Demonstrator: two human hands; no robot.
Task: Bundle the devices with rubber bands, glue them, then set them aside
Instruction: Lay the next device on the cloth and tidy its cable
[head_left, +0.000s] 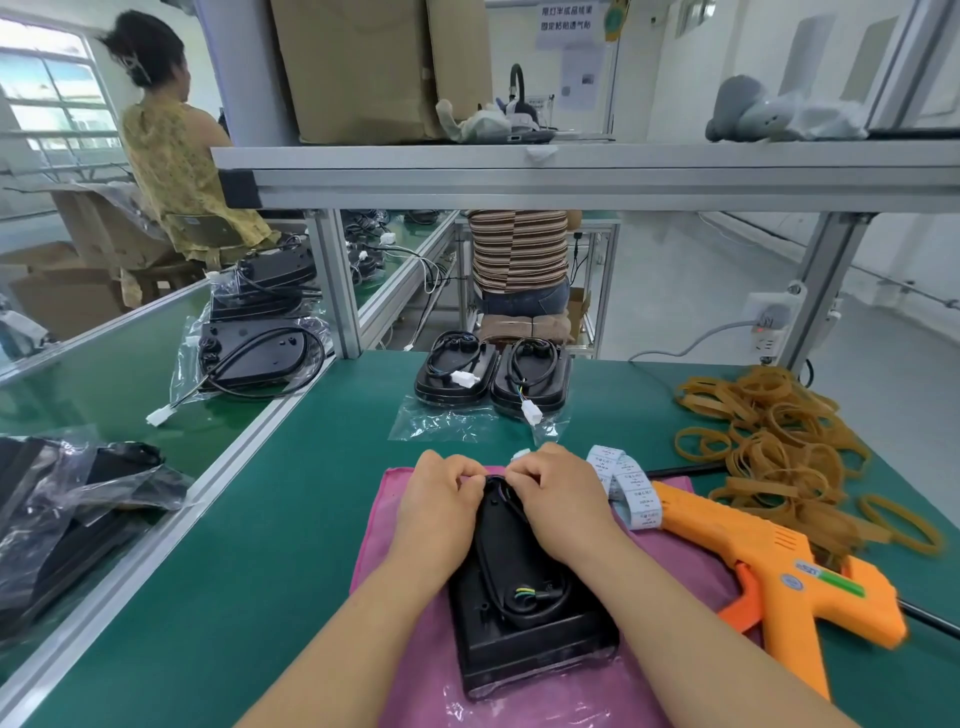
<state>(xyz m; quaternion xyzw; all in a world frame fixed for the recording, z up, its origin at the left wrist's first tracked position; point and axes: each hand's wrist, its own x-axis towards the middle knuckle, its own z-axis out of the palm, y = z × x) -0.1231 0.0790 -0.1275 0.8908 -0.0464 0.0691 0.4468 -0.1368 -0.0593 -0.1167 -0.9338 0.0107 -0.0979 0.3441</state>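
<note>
Pinching the cable (511, 608) at the far end of the device (524, 639), the left hand (439, 499) and right hand (558, 493) meet with fingers curled, knuckles almost touching. A white connector (521, 454) shows just beyond the fingertips. The device, black and lying flat with its long axis pointing away from the person, rests on a pink cloth (410, 649); the cable loops over its upper face, and coloured wires show at the near end of the loop. To the right, an orange glue gun (779, 566) lies on its side, partly on the cloth, its nozzle beside a strip of white labels (628, 488). Farther right, a loose heap of tan rubber bands (774, 441) spreads over the green counter (291, 519). At the counter's far edge, two devices (457, 374) sit side by side on a clear bag (441, 423), each with its coiled cable on top.
</note>
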